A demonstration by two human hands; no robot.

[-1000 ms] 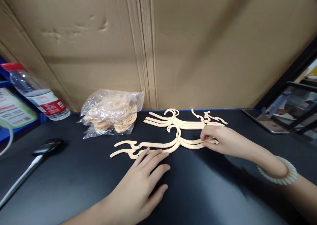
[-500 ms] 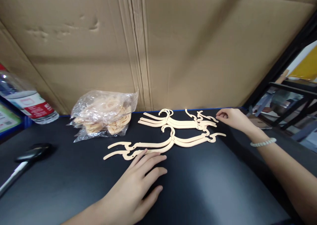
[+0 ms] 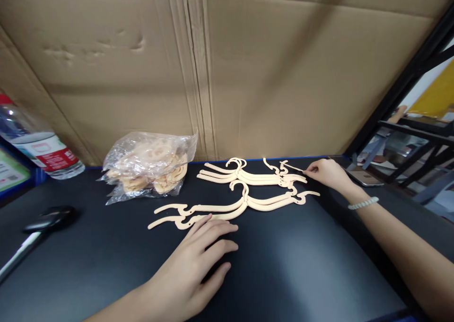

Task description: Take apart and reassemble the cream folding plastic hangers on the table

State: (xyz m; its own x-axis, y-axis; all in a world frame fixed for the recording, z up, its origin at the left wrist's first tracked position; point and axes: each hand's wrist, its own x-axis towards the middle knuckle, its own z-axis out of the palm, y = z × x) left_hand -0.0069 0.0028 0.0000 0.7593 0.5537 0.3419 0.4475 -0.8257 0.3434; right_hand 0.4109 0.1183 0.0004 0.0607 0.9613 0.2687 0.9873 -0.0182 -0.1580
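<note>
Cream plastic folding hangers lie flat on the dark table in two groups. The front hanger group (image 3: pixel 220 213) has its arms spread left and right, with small hooked end pieces. Behind it is a second hanger group (image 3: pixel 260 178), with several arms stacked closely. My left hand (image 3: pixel 195 260) lies with fingers spread on the table, its fingertips against the front group's left arm. At the right end of the rear group, my right hand (image 3: pixel 326 173) pinches the tip of a thin hanger end piece (image 3: pixel 294 168), which looks slightly raised. A beaded bracelet circles my right wrist.
A clear plastic bag (image 3: pixel 152 159) of more cream hangers sits at the back left. Beyond it stands a water bottle (image 3: pixel 53 152). A black-headed object with a pale handle (image 3: pixel 21 251) lies at the left. A phone (image 3: pixel 363 175) rests at the right, and cardboard (image 3: pixel 283 76) walls the back.
My right hand has moved slightly left and its fingertips now pinch the thin end piece, which has swung up a little. The left hand stays in place. The view has shifted slightly.
</note>
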